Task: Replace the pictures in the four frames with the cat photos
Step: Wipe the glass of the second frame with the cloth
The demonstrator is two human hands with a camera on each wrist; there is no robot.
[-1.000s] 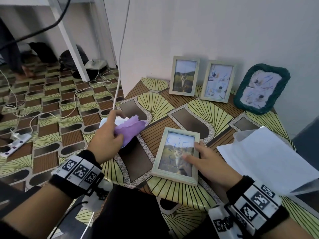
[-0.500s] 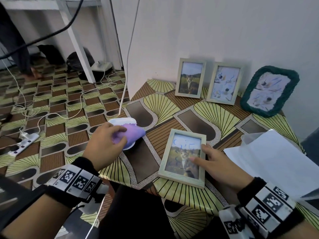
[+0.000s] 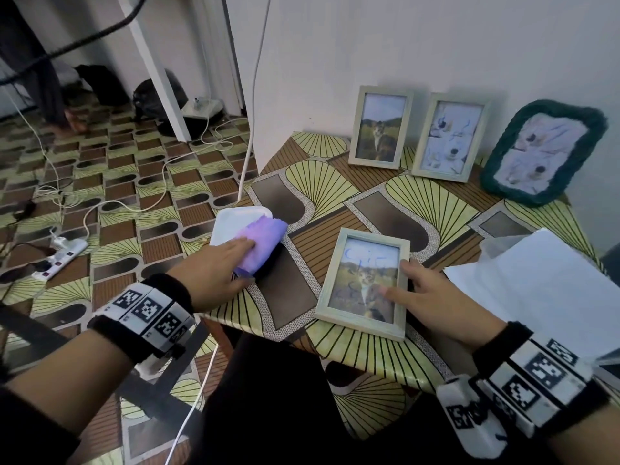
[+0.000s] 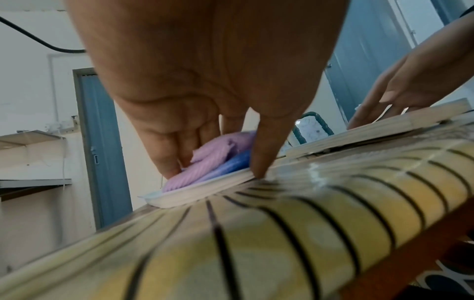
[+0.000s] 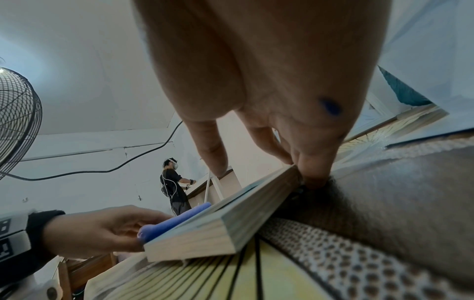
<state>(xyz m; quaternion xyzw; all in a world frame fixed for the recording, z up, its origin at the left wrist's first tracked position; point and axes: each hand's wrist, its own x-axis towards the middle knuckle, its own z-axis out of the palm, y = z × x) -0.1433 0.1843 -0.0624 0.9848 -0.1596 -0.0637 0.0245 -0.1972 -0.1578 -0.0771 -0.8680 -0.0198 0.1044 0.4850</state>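
Observation:
A pale wooden frame (image 3: 364, 283) lies flat near the table's front edge. It holds a cat photo with blue scribbles on the glass. My right hand (image 3: 394, 276) rests on it, thumb on the glass and fingers along its right side (image 5: 218, 223). My left hand (image 3: 250, 261) holds a purple cloth (image 3: 265, 239) down on a white tray (image 3: 231, 223) at the table's left edge, fingers on top and thumb at its near end (image 4: 205, 162). Against the wall stand a cat-photo frame (image 3: 380, 130), a frame with a pale picture (image 3: 449, 135) and a green fuzzy frame (image 3: 543, 149).
White sheets (image 3: 536, 290) lie at the table's right side. The patterned table (image 3: 335, 196) stands against the wall. A white cable (image 3: 248, 156) hangs past its left corner. On the floor to the left lie cords and a power strip (image 3: 63, 253).
My left hand has brought the purple cloth down from above the tray onto it. My right hand has stayed on the flat frame.

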